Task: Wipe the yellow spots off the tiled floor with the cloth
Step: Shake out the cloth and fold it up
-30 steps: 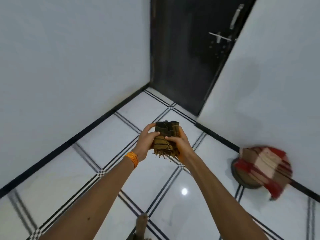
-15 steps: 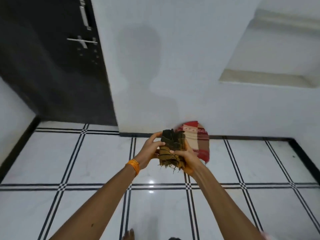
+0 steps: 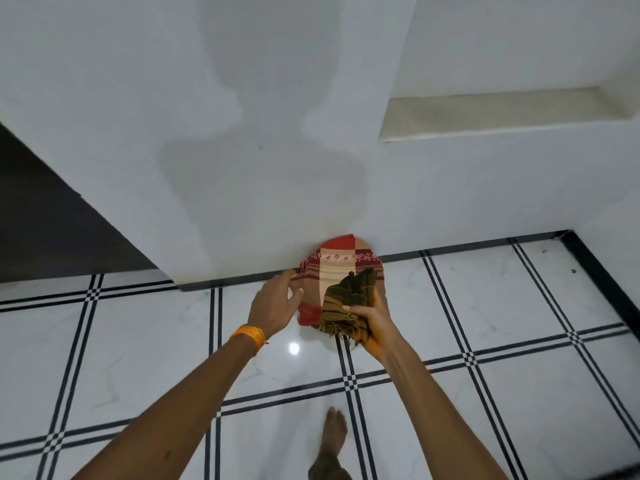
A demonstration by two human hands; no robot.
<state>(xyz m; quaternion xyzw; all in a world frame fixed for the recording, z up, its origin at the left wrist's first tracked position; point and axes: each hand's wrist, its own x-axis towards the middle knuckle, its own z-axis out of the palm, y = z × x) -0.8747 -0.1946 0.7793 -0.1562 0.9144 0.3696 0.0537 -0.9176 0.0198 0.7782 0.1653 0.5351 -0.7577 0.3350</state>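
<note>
My right hand [image 3: 372, 323] holds a folded brown and dark green cloth [image 3: 348, 303] with a frayed fringe, raised in front of me. My left hand [image 3: 275, 301] has its fingers apart beside the cloth and holds nothing; an orange band is on that wrist. The white tiled floor [image 3: 138, 341] with black double lines spreads below. I see no yellow spots on the tiles in view.
A red and cream checked cloth bundle [image 3: 341, 265] lies on the floor against the white wall. A dark door [image 3: 41, 216] is at the left. A wall recess [image 3: 502, 112] is up right. My bare foot [image 3: 334, 441] stands on the floor below.
The view has swung right, away from the door toward the wall. My left hand has come off the brown cloth, which my right hand now holds alone.
</note>
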